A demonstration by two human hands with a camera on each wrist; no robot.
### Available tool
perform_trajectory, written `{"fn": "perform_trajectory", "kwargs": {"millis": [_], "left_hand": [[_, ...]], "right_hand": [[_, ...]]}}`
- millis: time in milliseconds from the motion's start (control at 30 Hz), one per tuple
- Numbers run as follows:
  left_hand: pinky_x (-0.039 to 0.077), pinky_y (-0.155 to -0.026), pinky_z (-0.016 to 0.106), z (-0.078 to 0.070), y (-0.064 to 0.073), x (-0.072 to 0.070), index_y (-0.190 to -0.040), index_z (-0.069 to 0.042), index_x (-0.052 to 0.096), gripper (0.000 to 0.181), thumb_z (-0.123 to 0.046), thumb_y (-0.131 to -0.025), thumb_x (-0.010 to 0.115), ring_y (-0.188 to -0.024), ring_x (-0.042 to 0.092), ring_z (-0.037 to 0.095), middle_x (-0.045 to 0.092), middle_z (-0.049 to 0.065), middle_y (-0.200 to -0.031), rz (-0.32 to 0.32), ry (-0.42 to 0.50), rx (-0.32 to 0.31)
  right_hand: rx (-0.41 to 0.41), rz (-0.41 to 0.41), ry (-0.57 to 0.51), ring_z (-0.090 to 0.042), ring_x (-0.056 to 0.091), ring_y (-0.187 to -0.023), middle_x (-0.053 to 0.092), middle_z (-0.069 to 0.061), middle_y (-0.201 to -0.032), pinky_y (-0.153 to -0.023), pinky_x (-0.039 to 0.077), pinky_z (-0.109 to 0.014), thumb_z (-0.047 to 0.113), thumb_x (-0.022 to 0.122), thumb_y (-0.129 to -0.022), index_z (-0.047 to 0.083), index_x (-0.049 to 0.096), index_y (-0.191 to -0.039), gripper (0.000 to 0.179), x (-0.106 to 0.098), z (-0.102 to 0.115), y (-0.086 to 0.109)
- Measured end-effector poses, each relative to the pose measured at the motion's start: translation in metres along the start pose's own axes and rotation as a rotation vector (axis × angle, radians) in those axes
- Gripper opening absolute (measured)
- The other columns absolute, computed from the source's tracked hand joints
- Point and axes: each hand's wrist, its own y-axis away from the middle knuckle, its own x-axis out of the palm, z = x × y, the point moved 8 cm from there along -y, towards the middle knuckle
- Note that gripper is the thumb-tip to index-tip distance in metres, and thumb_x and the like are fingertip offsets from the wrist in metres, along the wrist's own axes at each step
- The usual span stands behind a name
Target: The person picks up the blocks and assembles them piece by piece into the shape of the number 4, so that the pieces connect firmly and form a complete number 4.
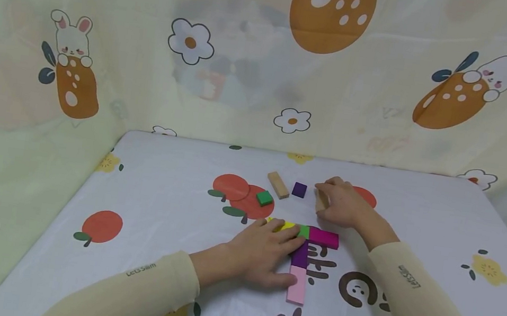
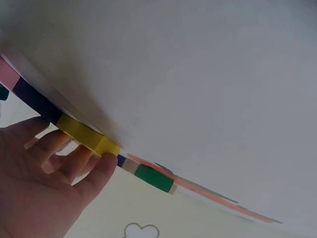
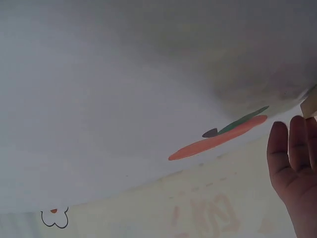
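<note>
On the patterned cloth, several blocks form a T: a yellow block [image 1: 289, 227], a small green block [image 1: 304, 232] and a magenta block [image 1: 326, 238] across, with a purple block [image 1: 300, 256] and a pink block [image 1: 296, 293] running down from them. My left hand [image 1: 256, 257] rests over the left side of this shape, fingers spread at the yellow and purple blocks and thumb at the pink one. Farther back, the fingers and thumb of my right hand [image 1: 345, 205] pinch a plain wooden block [image 1: 322, 202]. Only that block's edge shows in the right wrist view.
Behind the T lie another plain wooden block [image 1: 278, 185], a dark purple cube [image 1: 299, 189] and a loose green block [image 1: 265, 198]. The tabletop cloth [image 1: 168, 184] has printed fruit and flowers. A hanging rabbit-print curtain [image 1: 234, 123] borders the table's back.
</note>
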Motion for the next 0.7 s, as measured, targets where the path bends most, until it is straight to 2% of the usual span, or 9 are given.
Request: {"fn": "perform_trajectory", "kwargs": {"millis": [167, 700], "left_hand": [[0.035, -0.121, 0.051, 0.0, -0.001, 0.001, -0.165, -0.029, 0.029, 0.081, -0.075, -0.098, 0.035, -0.153, 0.033, 0.028, 0.029, -0.005, -0.171, 0.003, 0.014, -0.001], [0.037, -0.12, 0.051, -0.001, 0.0, 0.0, -0.164, -0.029, 0.03, 0.081, -0.074, -0.098, 0.036, -0.152, 0.035, 0.028, 0.032, -0.005, -0.17, 0.0, 0.009, 0.001]], "right_hand": [[0.007, -0.016, -0.032, -0.045, 0.052, -0.125, 0.051, -0.027, -0.146, -0.101, 0.049, -0.063, 0.024, 0.076, -0.084, 0.004, 0.056, -0.147, 0.069, -0.003, 0.002, 0.003], [-0.057, 0.019, -0.044, -0.04, 0.053, -0.127, 0.055, -0.021, -0.143, -0.101, 0.051, -0.059, 0.029, 0.077, -0.084, 0.008, 0.062, -0.143, 0.065, -0.001, 0.038, 0.01]]}}
